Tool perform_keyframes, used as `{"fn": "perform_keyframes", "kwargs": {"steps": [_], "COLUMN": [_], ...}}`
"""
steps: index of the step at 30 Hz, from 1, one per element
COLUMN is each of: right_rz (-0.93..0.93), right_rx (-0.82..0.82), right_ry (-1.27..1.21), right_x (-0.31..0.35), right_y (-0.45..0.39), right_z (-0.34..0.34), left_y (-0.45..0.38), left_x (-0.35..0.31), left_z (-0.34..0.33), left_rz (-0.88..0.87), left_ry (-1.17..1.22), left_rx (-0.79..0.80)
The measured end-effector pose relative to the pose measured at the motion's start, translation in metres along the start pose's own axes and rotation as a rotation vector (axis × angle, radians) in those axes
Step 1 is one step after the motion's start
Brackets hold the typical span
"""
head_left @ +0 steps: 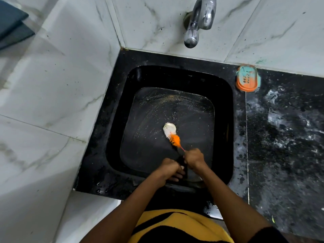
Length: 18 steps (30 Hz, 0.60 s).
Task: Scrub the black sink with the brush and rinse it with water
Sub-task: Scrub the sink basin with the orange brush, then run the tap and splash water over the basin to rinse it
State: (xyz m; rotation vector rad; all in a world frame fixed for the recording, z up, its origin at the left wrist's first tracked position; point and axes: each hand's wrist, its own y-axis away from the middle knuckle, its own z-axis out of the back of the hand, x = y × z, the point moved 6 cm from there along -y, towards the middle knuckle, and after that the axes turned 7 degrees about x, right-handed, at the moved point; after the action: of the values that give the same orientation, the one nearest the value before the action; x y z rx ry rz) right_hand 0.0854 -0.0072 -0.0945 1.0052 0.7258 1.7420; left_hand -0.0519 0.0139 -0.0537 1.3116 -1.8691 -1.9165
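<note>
Our right hand and left hand both clench the brush handle near the black sink's front wall, orange bristles touching the drain. A soap dish sits on the counter's back edge beside marble-tiled walls.

Your brush was smeared by motion, so its orange bristles ran into a streak and its dark handle was lost against the black sink. Your right hand and left hand covered the handle; your fingers curled out of sight. The tap was cut off by the top edge. The markings on the soap dish were too small to read. The tabletop ran off the right edge.
</note>
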Motion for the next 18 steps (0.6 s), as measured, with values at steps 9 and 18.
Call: {"fn": "perform_keyframes", "kwargs": {"steps": [9, 18], "right_rz": [0.072, 0.463], "right_rx": [0.306, 0.192], "right_ry": [-1.050, -0.843], "right_x": [0.088, 0.196], "right_y": [0.027, 0.032], "right_z": [-0.013, 0.118], "left_y": [0.010, 0.049], "left_x": [-0.045, -0.054], "left_z": [0.019, 0.083], "left_rz": [-0.185, -0.304], "left_ry": [0.203, -0.043], "left_rx": [-0.166, -0.434]}}
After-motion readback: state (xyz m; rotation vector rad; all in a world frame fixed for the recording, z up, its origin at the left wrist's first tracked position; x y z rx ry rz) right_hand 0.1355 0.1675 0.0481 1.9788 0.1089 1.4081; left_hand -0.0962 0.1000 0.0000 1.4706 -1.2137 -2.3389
